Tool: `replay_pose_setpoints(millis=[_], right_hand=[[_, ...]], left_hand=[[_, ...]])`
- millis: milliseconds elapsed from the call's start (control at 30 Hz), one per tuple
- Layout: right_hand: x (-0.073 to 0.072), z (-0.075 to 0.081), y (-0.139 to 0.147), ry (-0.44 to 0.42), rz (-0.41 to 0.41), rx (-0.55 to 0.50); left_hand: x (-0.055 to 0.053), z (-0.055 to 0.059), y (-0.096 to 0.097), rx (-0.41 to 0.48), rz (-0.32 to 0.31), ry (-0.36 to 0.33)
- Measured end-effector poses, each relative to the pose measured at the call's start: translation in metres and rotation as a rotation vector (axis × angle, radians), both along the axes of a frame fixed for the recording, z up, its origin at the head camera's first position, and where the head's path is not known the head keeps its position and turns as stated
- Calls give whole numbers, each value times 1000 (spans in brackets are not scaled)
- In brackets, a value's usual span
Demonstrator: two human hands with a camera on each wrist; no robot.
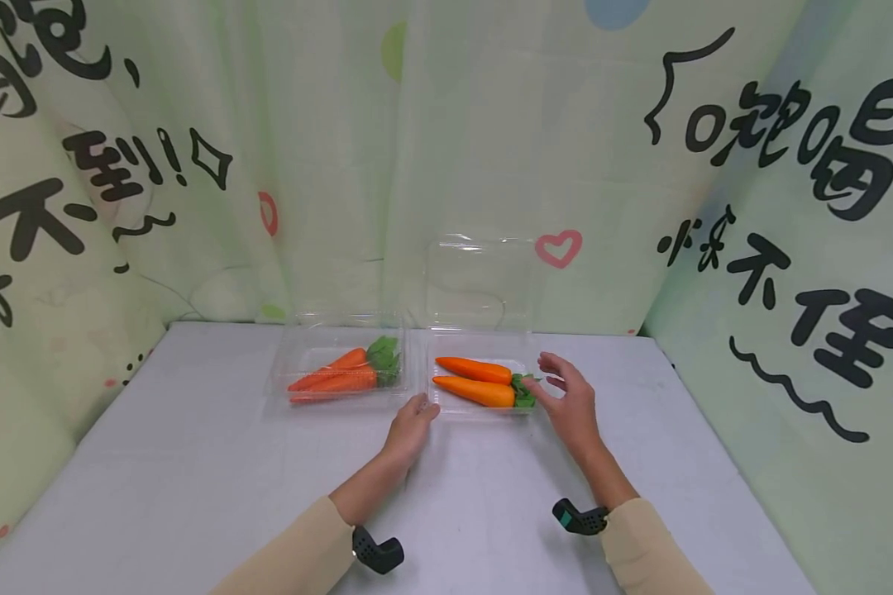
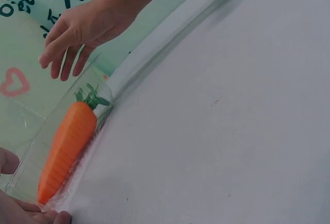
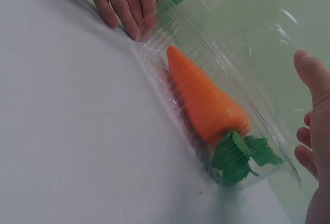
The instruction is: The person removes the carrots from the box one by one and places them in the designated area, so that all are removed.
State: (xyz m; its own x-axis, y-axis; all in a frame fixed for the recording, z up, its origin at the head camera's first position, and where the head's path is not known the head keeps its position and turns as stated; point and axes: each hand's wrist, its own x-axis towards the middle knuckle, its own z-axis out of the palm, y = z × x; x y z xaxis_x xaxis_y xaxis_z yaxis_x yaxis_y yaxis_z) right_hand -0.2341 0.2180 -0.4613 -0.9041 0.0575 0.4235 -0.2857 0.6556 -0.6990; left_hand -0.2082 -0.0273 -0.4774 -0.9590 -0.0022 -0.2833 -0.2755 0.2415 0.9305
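An opened clear plastic clamshell box (image 1: 454, 406) stands on the table with two orange carrots (image 1: 476, 391) lying side by side in it, their green leaves (image 1: 524, 390) at the right end. At its front left corner my left hand (image 1: 409, 430) holds the wall; in the right wrist view the fingers of that left hand (image 3: 124, 2) lie against the outside. My right hand (image 1: 571, 405) hovers by the right end, near the leaves, thumb and fingers apart and holding nothing. One carrot (image 2: 68, 149) shows through the wall in the left wrist view.
To the left, a second clear clamshell box (image 1: 283, 376) holds redder carrots (image 1: 335, 380) with green leaves. The opened lid (image 1: 479, 285) stands up against the patterned curtain (image 1: 327, 165) behind. A white cloth covers the table (image 1: 193, 479); curtains also rise on both sides.
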Motion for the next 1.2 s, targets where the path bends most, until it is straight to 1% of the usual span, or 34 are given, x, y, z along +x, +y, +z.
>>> replay_pose_setpoints(millis=[133, 267, 433, 700, 1000, 1200], right_hand=[[-1, 2, -4, -14, 71, 19], [-2, 2, -7, -59, 107, 35], [-6, 2, -11, -140, 118, 50], [-11, 5, -16, -207, 156, 81], [-14, 6, -18, -270, 169, 135], [-14, 7, -19, -318, 170, 169]], left_hand=[[0, 1, 0, 5, 1, -5], [-1, 0, 0, 9, 2, -16], [-1, 0, 0, 9, 8, -27], [-1, -1, 1, 7, 13, -38], [-3, -2, 0, 16, 13, -2], [-2, -2, -1, 47, 9, 5]])
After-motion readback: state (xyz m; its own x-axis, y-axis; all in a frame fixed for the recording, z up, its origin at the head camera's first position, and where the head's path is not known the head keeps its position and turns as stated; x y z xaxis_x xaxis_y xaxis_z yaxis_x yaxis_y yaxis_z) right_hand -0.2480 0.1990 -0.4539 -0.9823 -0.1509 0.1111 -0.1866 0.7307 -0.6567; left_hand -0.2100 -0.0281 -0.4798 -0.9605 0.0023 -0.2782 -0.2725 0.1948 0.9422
